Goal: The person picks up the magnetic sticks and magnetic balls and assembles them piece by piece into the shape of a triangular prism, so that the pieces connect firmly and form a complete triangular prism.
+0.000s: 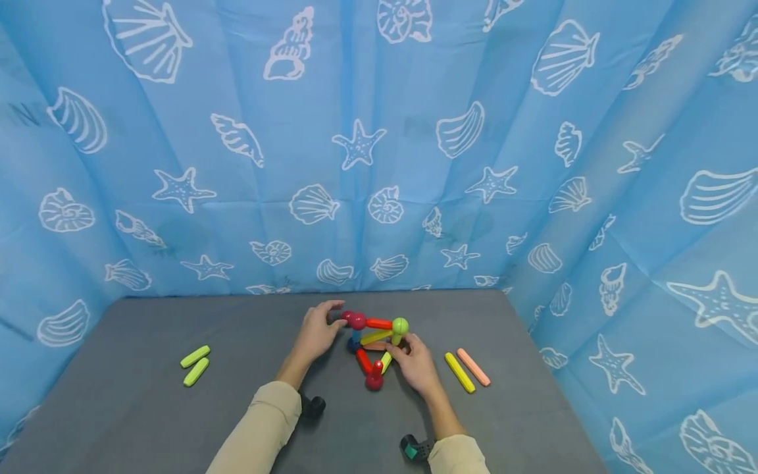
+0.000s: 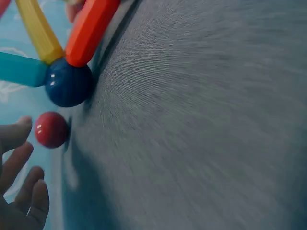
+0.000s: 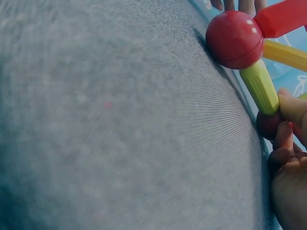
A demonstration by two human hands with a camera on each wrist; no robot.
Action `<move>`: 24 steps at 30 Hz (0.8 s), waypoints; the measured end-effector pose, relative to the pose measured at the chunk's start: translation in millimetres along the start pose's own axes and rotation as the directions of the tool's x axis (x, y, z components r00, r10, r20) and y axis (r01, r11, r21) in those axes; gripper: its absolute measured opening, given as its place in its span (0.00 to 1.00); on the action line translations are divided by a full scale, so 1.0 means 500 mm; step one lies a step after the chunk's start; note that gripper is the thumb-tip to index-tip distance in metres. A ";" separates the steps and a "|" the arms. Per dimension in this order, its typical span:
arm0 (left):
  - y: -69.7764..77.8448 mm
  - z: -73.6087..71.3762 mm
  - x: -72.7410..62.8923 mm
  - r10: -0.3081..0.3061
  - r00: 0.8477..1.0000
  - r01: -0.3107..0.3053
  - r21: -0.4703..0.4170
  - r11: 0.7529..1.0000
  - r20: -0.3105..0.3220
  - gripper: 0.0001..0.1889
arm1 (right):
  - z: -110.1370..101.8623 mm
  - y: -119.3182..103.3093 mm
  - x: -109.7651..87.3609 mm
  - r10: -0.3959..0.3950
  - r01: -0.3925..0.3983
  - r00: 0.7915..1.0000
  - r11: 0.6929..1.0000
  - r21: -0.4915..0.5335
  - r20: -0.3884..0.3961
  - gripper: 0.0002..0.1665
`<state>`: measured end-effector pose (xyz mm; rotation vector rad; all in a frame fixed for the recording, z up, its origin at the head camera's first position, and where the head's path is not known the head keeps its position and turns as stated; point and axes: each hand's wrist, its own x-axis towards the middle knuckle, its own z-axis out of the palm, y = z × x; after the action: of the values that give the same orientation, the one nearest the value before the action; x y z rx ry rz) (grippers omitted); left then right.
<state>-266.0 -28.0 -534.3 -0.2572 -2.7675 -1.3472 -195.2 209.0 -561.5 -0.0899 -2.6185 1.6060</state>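
A structure of coloured magnetic rods and balls stands in the middle of the table in the head view. Its blue ball (image 1: 354, 345) and red ball (image 1: 374, 381) form low corners, with a green ball (image 1: 400, 326) higher up on the right. My left hand (image 1: 316, 332) is beside its left side, fingers spread. In the left wrist view, those fingers are close to a loose-looking red ball (image 2: 52, 129) behind the blue one. My right hand (image 3: 290, 148) pinches a low corner where a green rod (image 3: 260, 87) meets a dark red ball (image 3: 267, 125).
Two green rods (image 1: 195, 356) lie at the left of the grey table (image 1: 148, 421). To the right lie a yellow rod (image 1: 459, 372) and a peach rod (image 1: 474, 367). A blue curtain (image 1: 355, 243) with white shells hangs behind and along the right.
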 end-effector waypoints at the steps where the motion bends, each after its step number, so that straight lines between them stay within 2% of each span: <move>1: -0.002 0.002 0.008 -0.003 1.000 0.002 0.030 1.000 0.018 0.23 | 0.004 -0.002 0.000 0.001 -0.001 1.000 1.000 0.006 0.004 0.15; 4: -0.007 0.005 0.024 -0.025 0.999 0.021 0.096 0.995 0.043 0.24 | 0.016 -0.007 0.000 -0.001 0.001 1.000 1.000 0.023 0.015 0.15; 7: -0.018 0.005 0.028 -0.054 0.998 0.051 0.123 0.991 0.022 0.23 | 0.027 -0.012 0.000 -0.003 0.002 1.000 1.000 0.031 0.029 0.15; 11: -0.037 -0.008 0.020 -0.064 0.998 0.066 0.108 0.992 -0.025 0.21 | 0.035 -0.014 0.000 -0.003 0.001 0.999 0.999 0.043 0.045 0.16; 13: -0.037 -0.022 0.014 -0.062 0.996 0.066 0.068 0.996 -0.060 0.22 | 0.033 -0.011 0.001 -0.008 0.006 0.999 0.999 0.042 0.048 0.17; 15: -0.026 -0.041 0.003 -0.075 0.991 0.075 -0.004 0.997 -0.113 0.23 | 0.027 -0.008 0.002 -0.008 0.007 0.999 0.999 0.037 0.044 0.17; 18: 0.009 -0.067 -0.025 -0.101 0.972 0.075 -0.125 0.989 -0.213 0.23 | 0.014 -0.004 0.001 0.002 -0.003 1.000 1.000 0.026 0.021 0.15; 21: 0.050 -0.078 -0.065 -0.078 0.953 0.014 -0.213 0.977 -0.294 0.22 | 0.003 -0.002 -0.002 0.017 -0.018 1.000 1.000 0.018 0.007 0.15; 24: 0.084 -0.070 -0.110 0.007 0.946 -0.090 -0.242 0.966 -0.324 0.20 | 0.000 -0.003 -0.004 0.028 -0.028 1.000 1.000 0.013 0.007 0.17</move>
<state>-205.5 -36.8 -486.7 -0.1022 -2.3114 -1.5717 -193.3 208.1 -560.4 -0.1210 -2.6237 1.6344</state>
